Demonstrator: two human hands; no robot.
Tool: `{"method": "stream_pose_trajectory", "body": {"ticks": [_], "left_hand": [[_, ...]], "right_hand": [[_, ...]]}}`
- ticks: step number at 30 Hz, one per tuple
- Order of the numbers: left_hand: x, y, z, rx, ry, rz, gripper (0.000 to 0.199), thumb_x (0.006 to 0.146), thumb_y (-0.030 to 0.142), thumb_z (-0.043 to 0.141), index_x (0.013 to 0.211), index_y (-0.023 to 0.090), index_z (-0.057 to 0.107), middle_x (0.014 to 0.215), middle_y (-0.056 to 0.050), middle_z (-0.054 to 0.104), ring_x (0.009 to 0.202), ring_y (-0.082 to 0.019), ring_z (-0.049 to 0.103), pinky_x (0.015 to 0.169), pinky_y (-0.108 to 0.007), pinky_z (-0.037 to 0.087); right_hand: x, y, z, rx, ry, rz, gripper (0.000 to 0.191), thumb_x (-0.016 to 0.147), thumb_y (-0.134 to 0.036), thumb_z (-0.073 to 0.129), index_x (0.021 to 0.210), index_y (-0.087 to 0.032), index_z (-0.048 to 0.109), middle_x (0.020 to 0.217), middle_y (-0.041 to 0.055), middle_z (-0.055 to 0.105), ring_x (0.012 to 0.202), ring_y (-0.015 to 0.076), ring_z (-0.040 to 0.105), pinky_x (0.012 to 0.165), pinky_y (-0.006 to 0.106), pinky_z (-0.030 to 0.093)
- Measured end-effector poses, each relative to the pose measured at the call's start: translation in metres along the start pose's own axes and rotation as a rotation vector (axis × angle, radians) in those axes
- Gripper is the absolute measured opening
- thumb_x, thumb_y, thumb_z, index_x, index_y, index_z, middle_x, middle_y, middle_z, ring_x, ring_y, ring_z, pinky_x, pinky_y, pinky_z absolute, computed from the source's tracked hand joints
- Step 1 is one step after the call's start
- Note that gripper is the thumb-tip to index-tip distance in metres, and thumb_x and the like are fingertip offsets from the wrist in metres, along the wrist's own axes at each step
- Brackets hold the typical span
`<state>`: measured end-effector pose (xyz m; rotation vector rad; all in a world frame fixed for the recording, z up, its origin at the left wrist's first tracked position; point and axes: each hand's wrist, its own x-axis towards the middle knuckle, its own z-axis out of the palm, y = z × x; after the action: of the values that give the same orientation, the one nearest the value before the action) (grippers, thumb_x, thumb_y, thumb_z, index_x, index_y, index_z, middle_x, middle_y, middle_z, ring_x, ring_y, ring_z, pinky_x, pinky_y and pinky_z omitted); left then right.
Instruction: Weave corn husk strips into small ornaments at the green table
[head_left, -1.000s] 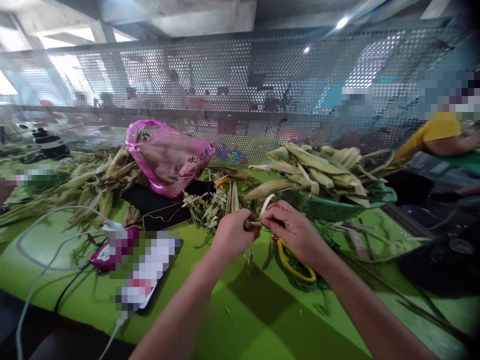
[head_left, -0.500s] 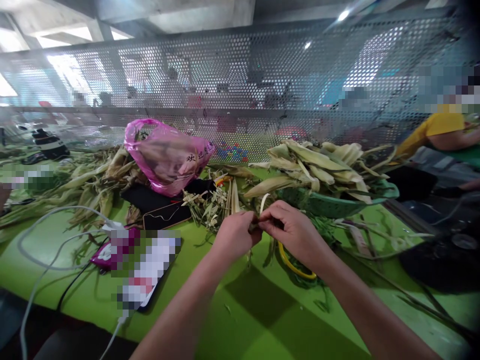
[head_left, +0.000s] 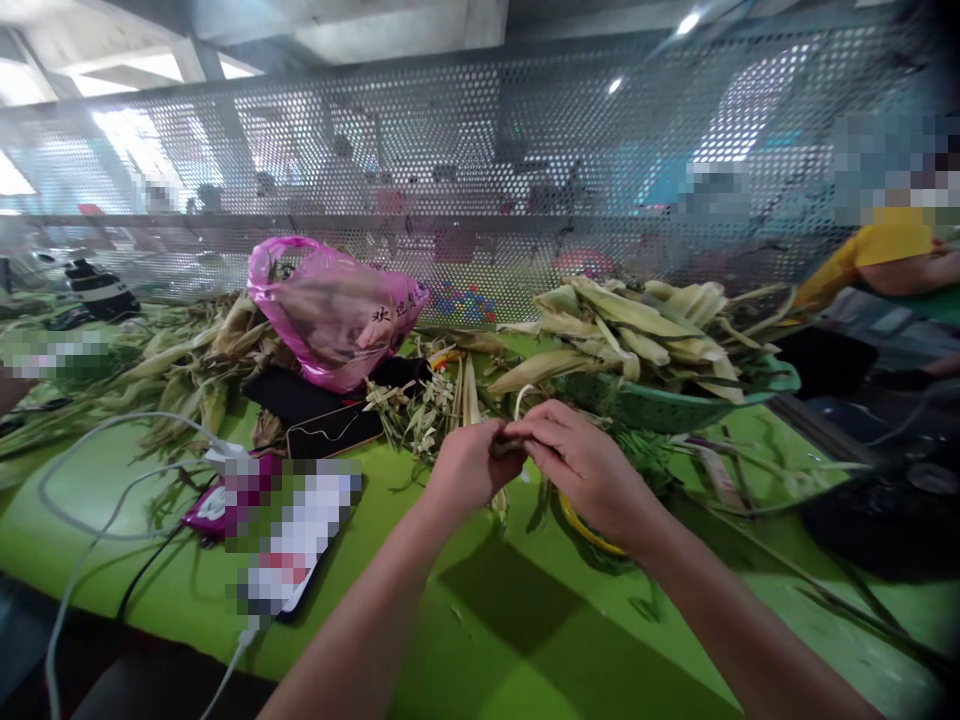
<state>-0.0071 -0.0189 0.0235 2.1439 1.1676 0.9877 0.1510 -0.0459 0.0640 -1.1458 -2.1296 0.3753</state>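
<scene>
Above the green table [head_left: 420, 640], my left hand [head_left: 472, 462] is closed around a piece of pale husk [head_left: 499, 503], whose end hangs below the fingers. My right hand [head_left: 574, 450] meets it at the fingertips, pinching the same piece; a thin pale strip [head_left: 521, 400] curls up between them. Most of the held piece is hidden by the fingers. Small pale twisted husk pieces [head_left: 424, 420] lie just behind my left hand. A yellow ring [head_left: 589, 525] with green strands lies under my right hand.
A green basket [head_left: 675, 408] heaped with corn husks [head_left: 637, 325] stands back right. A pink bag [head_left: 337, 310], dark phone [head_left: 334, 432], cabled phone [head_left: 307, 540], power strip [head_left: 214, 510] and more husks [head_left: 195, 370] lie left. Behind is a perforated screen [head_left: 450, 130]; a person's yellow sleeve [head_left: 892, 240] shows right.
My right hand has shifted slightly left, its fingers now over the tips of my left hand. The curled strip has moved slightly left, and more husk shows below my left hand.
</scene>
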Motion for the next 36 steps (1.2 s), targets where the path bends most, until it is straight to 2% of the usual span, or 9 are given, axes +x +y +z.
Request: {"method": "stream_pose_trajectory", "body": {"ticks": [4,11,14,17,19,22,26,30,36], "left_hand": [[0.001,0.004,-0.001,0.006,-0.016,-0.027,0.014,0.075,0.028,0.056,0.080,0.017,0.063,0.062,0.001,0.054,0.058,-0.011,0.044,0.054,-0.022,0.028],[0.000,0.002,0.002,-0.006,-0.022,-0.044,0.009,0.068,0.023,0.059,0.062,0.018,0.055,0.059,0.001,0.051,0.059,-0.012,0.044,0.057,-0.024,0.030],[0.002,-0.002,0.007,-0.289,0.013,-0.122,0.014,0.065,0.024,0.064,0.059,0.018,0.053,0.059,0.001,0.050,0.060,-0.013,0.045,0.058,-0.025,0.034],[0.006,-0.005,0.010,-0.697,0.057,-0.270,0.020,0.070,0.035,0.063,0.072,0.016,0.056,0.063,0.000,0.052,0.055,-0.011,0.046,0.055,-0.024,0.039],[0.008,-0.004,0.009,-0.906,0.115,-0.358,0.029,0.072,0.042,0.063,0.078,0.015,0.055,0.065,0.000,0.053,0.054,-0.009,0.048,0.056,-0.024,0.043],[0.010,-0.002,0.007,-1.118,0.261,-0.504,0.036,0.064,0.043,0.071,0.079,0.015,0.054,0.066,0.002,0.055,0.055,-0.008,0.051,0.057,-0.023,0.044],[0.009,-0.001,0.008,-1.133,0.354,-0.564,0.037,0.064,0.044,0.071,0.079,0.015,0.054,0.065,0.002,0.055,0.055,-0.008,0.051,0.054,-0.020,0.039],[0.009,-0.003,0.013,-1.140,0.418,-0.563,0.035,0.066,0.044,0.070,0.082,0.017,0.054,0.069,0.002,0.056,0.060,-0.008,0.054,0.057,-0.021,0.042],[0.010,-0.003,0.016,-1.150,0.513,-0.564,0.029,0.068,0.039,0.068,0.082,0.017,0.053,0.073,0.001,0.058,0.064,-0.009,0.058,0.064,-0.022,0.046]], "right_hand": [[-0.002,0.000,0.003,0.034,0.096,0.011,0.020,0.084,-0.016,0.052,0.099,-0.024,0.063,0.096,0.0037,0.065,0.087,0.0185,0.061,0.079,0.030,0.047],[-0.004,0.000,0.006,-0.188,0.034,-0.088,0.023,0.083,-0.013,0.051,0.093,-0.024,0.068,0.086,0.0045,0.069,0.081,0.0207,0.061,0.075,0.034,0.045],[-0.003,-0.003,0.004,-0.206,-0.014,-0.139,0.029,0.085,-0.013,0.046,0.102,-0.025,0.066,0.088,0.0054,0.069,0.083,0.0218,0.060,0.075,0.036,0.045],[-0.003,-0.006,0.004,-0.124,0.094,-0.077,0.029,0.088,-0.018,0.047,0.112,-0.026,0.060,0.106,0.0072,0.067,0.094,0.0223,0.060,0.080,0.036,0.046],[-0.003,-0.007,0.008,-0.051,0.191,0.016,0.021,0.087,-0.023,0.051,0.105,-0.024,0.061,0.102,0.0073,0.066,0.087,0.0208,0.061,0.076,0.033,0.047],[-0.003,-0.003,0.021,0.028,0.175,0.092,0.009,0.085,-0.026,0.056,0.089,-0.022,0.063,0.086,0.0041,0.065,0.074,0.0177,0.060,0.067,0.029,0.047],[-0.006,0.001,0.038,-0.099,0.180,0.068,0.012,0.085,-0.024,0.055,0.089,-0.022,0.066,0.092,0.0059,0.062,0.082,0.0198,0.060,0.072,0.030,0.046],[-0.008,0.000,0.047,-0.264,0.186,0.104,0.019,0.087,-0.030,0.054,0.096,-0.022,0.068,0.091,0.0069,0.062,0.078,0.0201,0.060,0.068,0.030,0.044],[-0.009,0.002,0.061,-0.080,0.173,0.248,0.024,0.085,-0.029,0.056,0.105,-0.022,0.066,0.094,0.0065,0.069,0.077,0.0218,0.063,0.068,0.032,0.045]]}}
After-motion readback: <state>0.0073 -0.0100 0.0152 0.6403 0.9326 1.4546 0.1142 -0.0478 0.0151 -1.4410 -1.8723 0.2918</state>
